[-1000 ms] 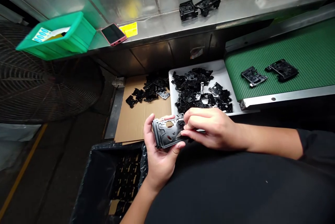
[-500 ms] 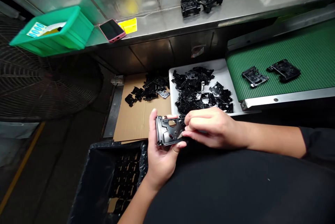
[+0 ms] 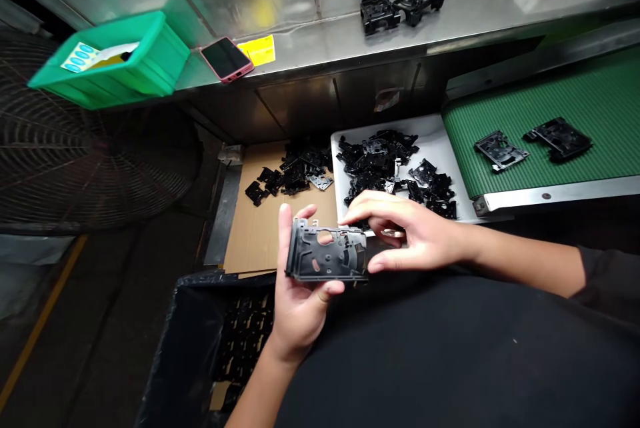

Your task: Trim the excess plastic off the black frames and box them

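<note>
One black part [image 3: 328, 256] gripped in the left hand [image 3: 300, 315], toward six o'clock of the view. Right hand [image 3: 417, 235] at the part's three o'clock end, thumb and forefinger spread, other fingers curled; whether they hold anything cannot be told. White tray [image 3: 433, 139] of black pieces [image 3: 370, 163], one o'clock from the part.

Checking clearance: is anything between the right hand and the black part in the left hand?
Nothing visible stands between them: the right hand is at the right end of the black part, opposite the left hand; actual contact is unclear.
</note>
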`<state>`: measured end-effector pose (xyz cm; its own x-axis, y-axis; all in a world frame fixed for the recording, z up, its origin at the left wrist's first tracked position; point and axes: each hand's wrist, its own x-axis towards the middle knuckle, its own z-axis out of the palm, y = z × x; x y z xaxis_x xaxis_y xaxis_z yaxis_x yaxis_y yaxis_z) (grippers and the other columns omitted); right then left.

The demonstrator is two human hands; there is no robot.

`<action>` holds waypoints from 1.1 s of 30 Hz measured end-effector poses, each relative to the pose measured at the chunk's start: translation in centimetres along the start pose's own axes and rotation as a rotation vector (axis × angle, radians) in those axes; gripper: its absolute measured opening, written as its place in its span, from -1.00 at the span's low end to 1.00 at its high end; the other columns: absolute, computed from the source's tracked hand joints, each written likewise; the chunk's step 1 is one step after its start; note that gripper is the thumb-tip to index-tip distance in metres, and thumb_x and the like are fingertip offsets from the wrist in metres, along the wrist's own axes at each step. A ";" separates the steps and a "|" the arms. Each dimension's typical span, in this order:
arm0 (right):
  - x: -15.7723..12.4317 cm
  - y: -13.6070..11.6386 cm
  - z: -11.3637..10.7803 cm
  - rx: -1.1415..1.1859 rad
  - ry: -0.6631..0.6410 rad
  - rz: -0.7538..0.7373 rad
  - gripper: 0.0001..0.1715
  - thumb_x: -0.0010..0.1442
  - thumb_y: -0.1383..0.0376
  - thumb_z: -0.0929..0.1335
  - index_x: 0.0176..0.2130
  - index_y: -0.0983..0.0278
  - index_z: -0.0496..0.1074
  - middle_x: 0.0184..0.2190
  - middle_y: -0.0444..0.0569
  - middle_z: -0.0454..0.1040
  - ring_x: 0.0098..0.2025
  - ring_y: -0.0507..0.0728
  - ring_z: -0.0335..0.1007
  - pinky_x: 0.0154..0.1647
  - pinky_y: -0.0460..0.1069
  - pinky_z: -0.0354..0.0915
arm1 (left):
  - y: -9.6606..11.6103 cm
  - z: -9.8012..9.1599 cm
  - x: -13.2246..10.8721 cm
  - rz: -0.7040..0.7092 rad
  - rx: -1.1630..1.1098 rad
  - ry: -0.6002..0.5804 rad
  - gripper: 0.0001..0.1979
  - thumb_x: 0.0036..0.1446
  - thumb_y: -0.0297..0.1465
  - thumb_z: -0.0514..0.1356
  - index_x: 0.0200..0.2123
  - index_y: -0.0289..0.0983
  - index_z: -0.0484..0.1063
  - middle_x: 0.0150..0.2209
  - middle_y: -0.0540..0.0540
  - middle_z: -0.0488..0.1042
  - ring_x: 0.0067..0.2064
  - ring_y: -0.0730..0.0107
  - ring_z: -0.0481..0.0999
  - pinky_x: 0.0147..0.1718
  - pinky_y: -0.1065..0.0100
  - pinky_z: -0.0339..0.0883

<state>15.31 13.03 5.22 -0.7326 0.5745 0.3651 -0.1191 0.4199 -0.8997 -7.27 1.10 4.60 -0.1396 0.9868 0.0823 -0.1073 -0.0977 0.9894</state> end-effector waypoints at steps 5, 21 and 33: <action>1.4 1.0 2.5 0.057 0.169 0.019 -0.61 0.24 0.23 0.65 -0.05 0.29 0.53 -0.15 -0.11 0.46 -0.49 -0.15 0.15 -0.52 -0.18 0.20 | -0.7 -2.4 0.9 -0.006 -0.039 0.017 -0.23 0.40 -0.15 0.36 0.57 0.11 0.18 0.54 -0.17 0.34 0.48 0.03 0.44 0.41 0.14 0.42; 8.7 0.9 7.8 0.299 0.121 0.049 -0.59 0.44 0.22 0.50 0.19 0.24 0.43 -0.21 -0.15 0.40 -0.40 -0.08 0.24 -0.41 -0.15 0.26 | 1.7 -12.3 0.8 0.037 0.288 -0.029 0.26 -0.19 -0.10 0.70 0.54 0.06 0.21 0.44 -0.27 0.26 0.46 -0.35 0.40 0.38 -0.24 0.42; 11.7 1.8 10.8 0.238 0.104 -0.001 -0.50 0.42 0.25 0.51 0.27 0.25 0.45 -0.19 -0.17 0.41 -0.50 -0.15 0.10 -0.50 -0.17 0.18 | 2.1 -15.4 0.8 0.040 0.198 0.069 0.21 -0.35 -0.23 0.76 0.41 0.08 0.37 0.35 -0.20 0.31 0.43 -0.28 0.40 0.44 -0.22 0.32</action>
<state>-0.74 12.91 5.28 -0.6611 0.6484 0.3775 -0.2834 0.2501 -0.9258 -22.73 -0.34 4.86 -0.2080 0.9707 0.1199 0.0937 -0.1022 0.9903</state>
